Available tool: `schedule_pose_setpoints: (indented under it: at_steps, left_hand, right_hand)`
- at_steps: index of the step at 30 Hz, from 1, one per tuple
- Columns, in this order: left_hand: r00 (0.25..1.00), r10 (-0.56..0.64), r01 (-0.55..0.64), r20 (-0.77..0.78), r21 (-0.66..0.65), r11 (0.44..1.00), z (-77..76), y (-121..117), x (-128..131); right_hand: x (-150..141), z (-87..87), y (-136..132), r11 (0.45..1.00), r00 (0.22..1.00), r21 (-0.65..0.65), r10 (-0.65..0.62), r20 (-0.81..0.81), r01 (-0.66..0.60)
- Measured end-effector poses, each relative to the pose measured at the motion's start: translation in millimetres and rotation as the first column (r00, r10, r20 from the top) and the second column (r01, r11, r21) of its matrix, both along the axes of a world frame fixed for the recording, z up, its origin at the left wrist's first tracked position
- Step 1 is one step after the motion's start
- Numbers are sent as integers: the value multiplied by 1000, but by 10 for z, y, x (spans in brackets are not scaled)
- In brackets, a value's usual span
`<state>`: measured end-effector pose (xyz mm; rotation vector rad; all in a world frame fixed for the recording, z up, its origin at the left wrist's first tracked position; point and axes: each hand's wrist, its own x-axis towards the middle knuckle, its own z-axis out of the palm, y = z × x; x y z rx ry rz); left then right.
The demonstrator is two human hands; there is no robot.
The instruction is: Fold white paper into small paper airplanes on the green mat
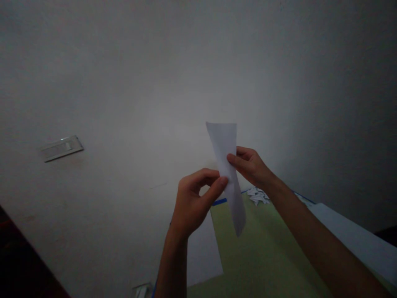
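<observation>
A strip of white paper (pixel 226 140) is held up above the table, nearly upright, with its lower end slightly curled. My left hand (pixel 195 198) pinches its left edge around the middle between thumb and forefinger. A little higher, my right hand (pixel 251 165) grips the right edge, its thumb lying on the near face and the other fingers partly hidden behind. Both hands are closed on the same strip.
Below is a green tabletop (pixel 263 248) with a blue edge. A white sheet (pixel 204 252) lies at its left, and another white sheet (pixel 350 236) at its right. Small paper scraps (pixel 257 195) are piled at the back, near the wall (pixel 139 103). A switch plate (pixel 62 148) is on the wall.
</observation>
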<state>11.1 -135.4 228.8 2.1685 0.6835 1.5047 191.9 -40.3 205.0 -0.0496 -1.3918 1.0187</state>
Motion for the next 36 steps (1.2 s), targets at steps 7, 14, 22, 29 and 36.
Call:
schedule_pose_setpoints:
  at_steps: [7,14,22,29,36]
  left_hand:
    - [915,400,-404,56,133,905,68,164,-222]
    - [941,299,-306,160,21,952,78,193,-234]
    - [919,372,-369,132,-52,928,63,239,-189]
    - [931,355,-346,86,-97,933,31,370,-243]
    - [969,241,-225,64,-189,956,-46,455,-307]
  right_hand:
    - [90,-5,35,982,983,40,-185,10,184]
    - [79,41,-92,952,948,142,-289,133,271]
    - [9,17,-136,930,933,164,-347,99,329]
    - [28,8,-69,926,931,147,-360,65,348]
    - [54,1,-2,935,938,78,-345,-5,345]
